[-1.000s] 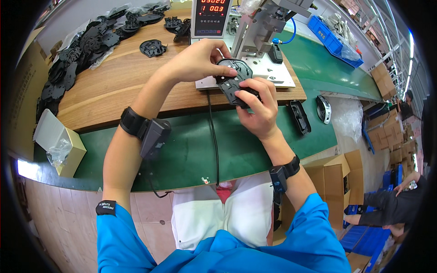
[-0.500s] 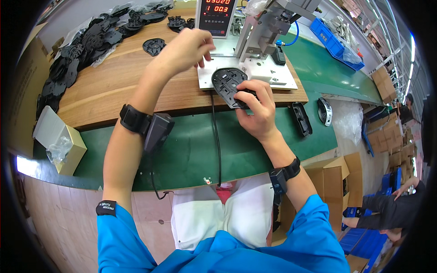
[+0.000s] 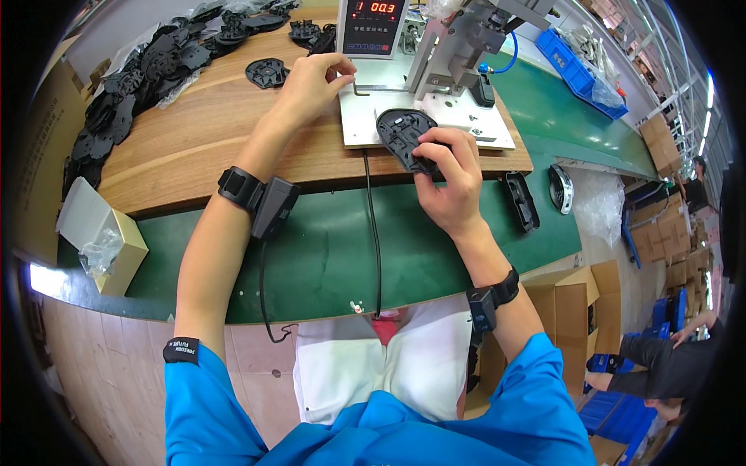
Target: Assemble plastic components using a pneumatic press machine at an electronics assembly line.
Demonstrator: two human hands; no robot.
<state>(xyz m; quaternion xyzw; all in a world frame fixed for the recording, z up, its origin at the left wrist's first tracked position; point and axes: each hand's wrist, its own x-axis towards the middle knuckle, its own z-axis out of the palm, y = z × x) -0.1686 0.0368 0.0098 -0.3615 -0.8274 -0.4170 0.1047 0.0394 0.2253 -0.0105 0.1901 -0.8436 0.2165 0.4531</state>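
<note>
My right hand (image 3: 452, 182) grips the lower edge of a black moulded plastic shell (image 3: 402, 133), rounded at its top, with its ribbed inside facing up. The shell is held at the front of a white metal base plate (image 3: 359, 132) under a bench press (image 3: 454, 58). My left hand (image 3: 315, 84) is by the left edge of that plate, its fingers curled toward the thumb. Whatever these fingers hold, if anything, is hidden. Just right of the fingertips is a small dark L-shaped piece (image 3: 357, 90); I cannot tell whether the hand touches it.
Black plastic parts (image 3: 148, 74) lie heaped at the far left, and a single one (image 3: 266, 73) lies near my left hand. A control box (image 3: 374, 31) stands behind the plate. A black tray-like part (image 3: 521, 202), a silver-black part (image 3: 559, 189) and a small open carton (image 3: 123, 252) flank the work area.
My right hand has shifted the black shell slightly right and up. My left hand has drawn a little left and lower, and its fingers now curl toward the thumb beside the plate.
</note>
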